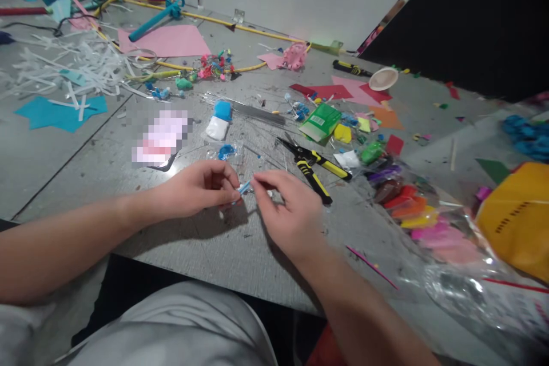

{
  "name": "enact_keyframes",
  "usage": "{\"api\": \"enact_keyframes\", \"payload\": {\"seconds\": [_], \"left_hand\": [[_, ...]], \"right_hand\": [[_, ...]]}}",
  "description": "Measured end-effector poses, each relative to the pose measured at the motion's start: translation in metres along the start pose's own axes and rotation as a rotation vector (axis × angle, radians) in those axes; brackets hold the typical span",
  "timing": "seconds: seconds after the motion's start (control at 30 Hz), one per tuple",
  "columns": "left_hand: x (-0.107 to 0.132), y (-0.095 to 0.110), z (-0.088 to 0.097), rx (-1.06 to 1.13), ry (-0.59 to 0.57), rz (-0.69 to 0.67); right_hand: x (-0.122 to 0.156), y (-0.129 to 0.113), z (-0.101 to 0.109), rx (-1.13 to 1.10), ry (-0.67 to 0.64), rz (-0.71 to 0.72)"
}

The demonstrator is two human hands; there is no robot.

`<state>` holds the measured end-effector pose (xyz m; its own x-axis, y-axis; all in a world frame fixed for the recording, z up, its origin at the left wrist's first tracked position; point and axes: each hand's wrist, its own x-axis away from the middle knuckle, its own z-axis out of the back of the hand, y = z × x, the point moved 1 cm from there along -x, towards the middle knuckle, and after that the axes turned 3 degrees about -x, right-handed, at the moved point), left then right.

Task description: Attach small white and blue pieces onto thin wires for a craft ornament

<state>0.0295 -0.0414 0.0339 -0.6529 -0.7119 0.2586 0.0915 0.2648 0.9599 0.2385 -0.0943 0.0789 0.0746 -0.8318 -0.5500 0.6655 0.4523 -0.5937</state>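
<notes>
A small light-blue strip (pixel 244 187) with some white near it spans the gap between my two hands, just above the grey table (pixel 180 246). My left hand (pixel 206 186) is closed in a pinch on its left end. The thumb and forefinger of my right hand (pixel 289 209) grip the other end. Fingers partly cover the strip, so its material is unclear. Just beyond my hands lies a blue lump on clear plastic (pixel 226 152). Farther back are a blue packet (pixel 223 110) and a white packet (pixel 217 128). Yellow-and-black pliers (pixel 315 168) lie open beside my right hand.
A phone with a blurred screen (pixel 163 137) lies to the left. Thin wires (pixel 253 110), a green box (pixel 319 122) and coloured scraps spread across the middle. White paper strips (pixel 86 66) heap at far left. Plastic bags of coloured material (pixel 446 234) and a yellow pouch (pixel 518 220) crowd the right.
</notes>
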Motion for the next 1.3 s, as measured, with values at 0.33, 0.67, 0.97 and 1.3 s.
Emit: {"api": "enact_keyframes", "payload": {"seconds": [0.33, 0.67, 0.97, 1.3], "left_hand": [[-0.003, -0.005, -0.003, 0.177, 0.013, 0.005], [-0.005, -0.013, 0.002, 0.143, 0.02, -0.002], [-0.004, -0.008, 0.002, -0.001, 0.044, 0.054], [-0.005, -0.008, 0.002, 0.075, 0.027, -0.026]], "right_hand": [[0.003, -0.003, -0.005, -0.185, -0.113, 0.009], [0.006, -0.004, -0.007, -0.068, -0.095, 0.012], [-0.003, -0.003, 0.011, 0.007, 0.018, 0.135], [0.007, -0.001, -0.01, -0.08, -0.103, 0.048]]}}
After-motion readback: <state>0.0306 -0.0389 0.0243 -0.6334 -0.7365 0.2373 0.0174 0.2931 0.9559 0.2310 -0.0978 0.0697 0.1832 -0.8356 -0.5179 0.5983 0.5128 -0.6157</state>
